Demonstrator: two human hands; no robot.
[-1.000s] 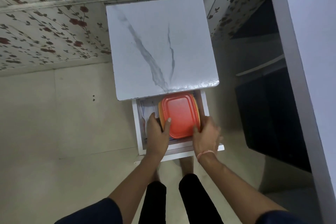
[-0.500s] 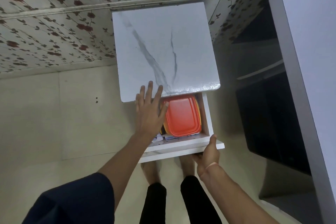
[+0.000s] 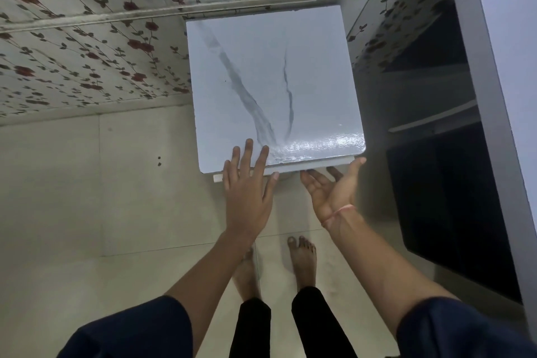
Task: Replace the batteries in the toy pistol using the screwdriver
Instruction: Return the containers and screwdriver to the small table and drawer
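No toy pistol, screwdriver or batteries show in the head view. A small white cabinet with a marble-patterned top [image 3: 270, 81] stands against the wall. Its drawer [image 3: 290, 169] is pushed in, and only a thin white strip of its front shows under the top's near edge. My left hand [image 3: 247, 186] lies flat with straight fingers, its fingertips on the near left corner of the top. My right hand [image 3: 331, 186] is held palm up with relaxed fingers just below the drawer front, holding nothing.
Flowered wallpaper [image 3: 87, 52] covers the wall behind the cabinet. A dark unit [image 3: 453, 197] and a grey-white panel [image 3: 499, 96] stand close on the right. Pale floor tiles [image 3: 101, 197] stretch out to the left. My bare feet [image 3: 302, 259] are just below the cabinet.
The drawer with the orange-lidded box has been pushed shut, hiding the box. My right hand left the drawer front and now lies palm up. My left hand moved onto the top's corner.
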